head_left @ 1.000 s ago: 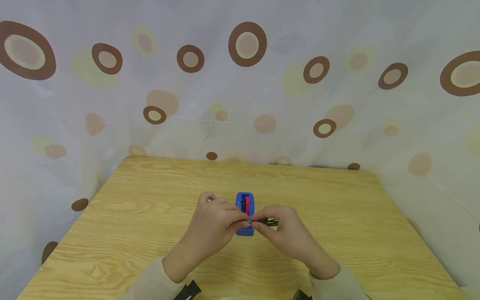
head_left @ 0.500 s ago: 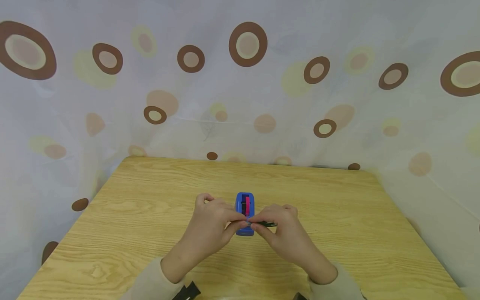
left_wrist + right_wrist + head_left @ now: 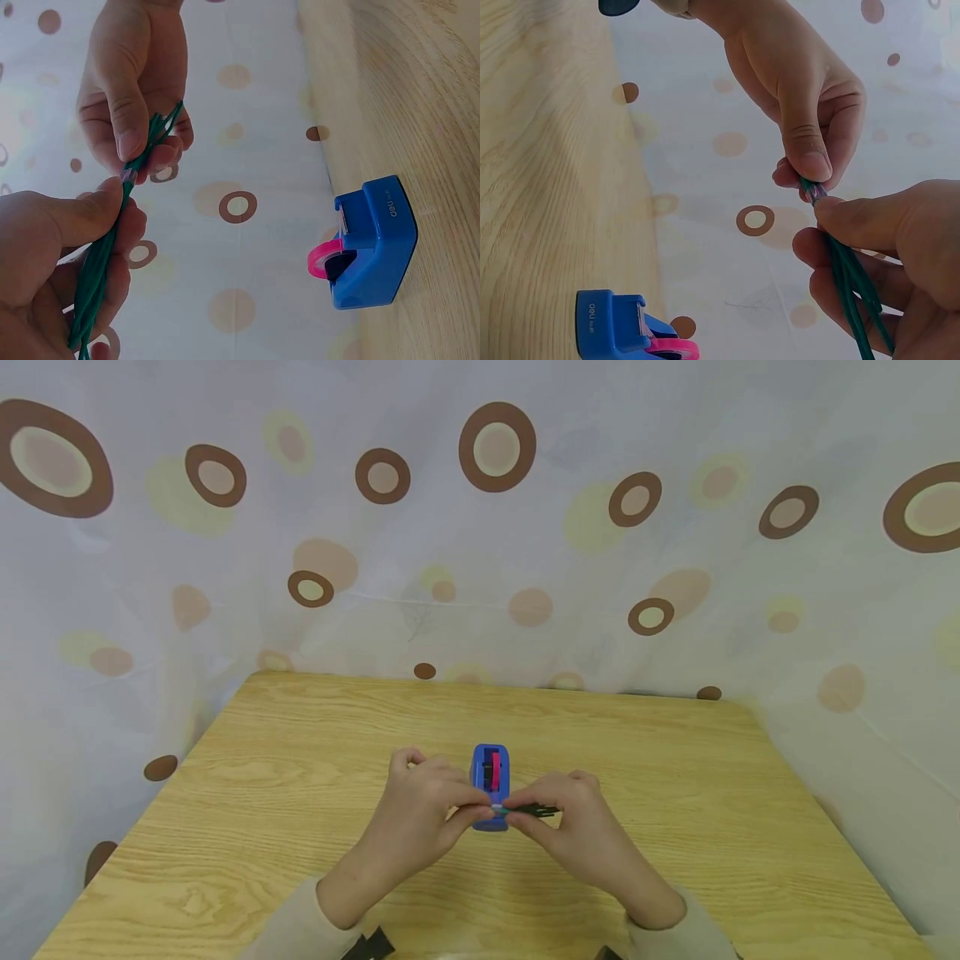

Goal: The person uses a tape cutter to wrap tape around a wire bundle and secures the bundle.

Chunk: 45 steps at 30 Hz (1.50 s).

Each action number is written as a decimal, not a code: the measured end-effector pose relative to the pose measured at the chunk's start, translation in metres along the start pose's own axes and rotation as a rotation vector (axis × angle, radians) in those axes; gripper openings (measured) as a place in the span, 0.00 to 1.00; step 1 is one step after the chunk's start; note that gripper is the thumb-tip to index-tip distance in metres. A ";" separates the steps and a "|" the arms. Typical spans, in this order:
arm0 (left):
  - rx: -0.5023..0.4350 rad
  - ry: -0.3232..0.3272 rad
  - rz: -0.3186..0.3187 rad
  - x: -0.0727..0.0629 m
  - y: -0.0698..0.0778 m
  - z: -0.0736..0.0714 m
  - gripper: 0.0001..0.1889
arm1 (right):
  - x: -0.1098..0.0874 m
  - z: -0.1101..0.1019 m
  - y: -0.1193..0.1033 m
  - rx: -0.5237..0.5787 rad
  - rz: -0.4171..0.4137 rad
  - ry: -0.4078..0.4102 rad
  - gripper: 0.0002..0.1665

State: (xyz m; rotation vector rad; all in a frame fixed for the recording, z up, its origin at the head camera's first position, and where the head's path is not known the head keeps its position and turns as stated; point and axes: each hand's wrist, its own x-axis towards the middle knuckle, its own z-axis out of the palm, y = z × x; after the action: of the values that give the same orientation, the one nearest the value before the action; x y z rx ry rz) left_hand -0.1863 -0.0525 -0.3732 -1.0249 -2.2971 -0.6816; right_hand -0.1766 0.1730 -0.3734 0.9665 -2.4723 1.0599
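In the left wrist view, a bundle of thin green strands (image 3: 96, 274) runs slantwise between both hands. A narrow band of clear, shiny tape (image 3: 129, 176) circles it where the thumbs nearly meet. My left hand (image 3: 423, 806) pinches the bundle on one side of this band, with strands lying across its curled fingers. From the other side my right hand (image 3: 566, 818) pinches it between thumb and fingers, and loose ends (image 3: 855, 289) spread along that palm. Just beyond and below the hands stands a blue tape dispenser (image 3: 379, 255) with a pink core (image 3: 322, 261).
The dispenser rests on a wood-grain table (image 3: 337, 718). Behind and beside the table hangs a pale curtain (image 3: 480, 543) with brown and yellow ovals. Dark straps (image 3: 369, 945) show at the wrists.
The hands stay over the dispenser with the bundle, shifting only slightly. The gap between their fingertips has widened a little, showing more of the taped part. The dispenser has not moved.
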 end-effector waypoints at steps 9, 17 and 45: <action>-0.039 -0.059 -0.025 -0.007 -0.002 0.000 0.04 | -0.003 -0.001 0.000 0.044 0.028 -0.057 0.11; -0.107 -0.138 -0.077 -0.013 -0.002 0.001 0.03 | -0.007 0.004 0.006 0.176 -0.001 -0.121 0.05; -0.308 -0.357 -0.220 -0.041 -0.011 0.022 0.03 | -0.032 0.036 0.023 0.248 0.121 -0.233 0.02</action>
State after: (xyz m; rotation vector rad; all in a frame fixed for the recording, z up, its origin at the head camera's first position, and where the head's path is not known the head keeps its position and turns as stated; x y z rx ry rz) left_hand -0.1769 -0.0658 -0.4176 -1.1126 -2.7018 -1.0384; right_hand -0.1682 0.1740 -0.4260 1.0780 -2.6592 1.3924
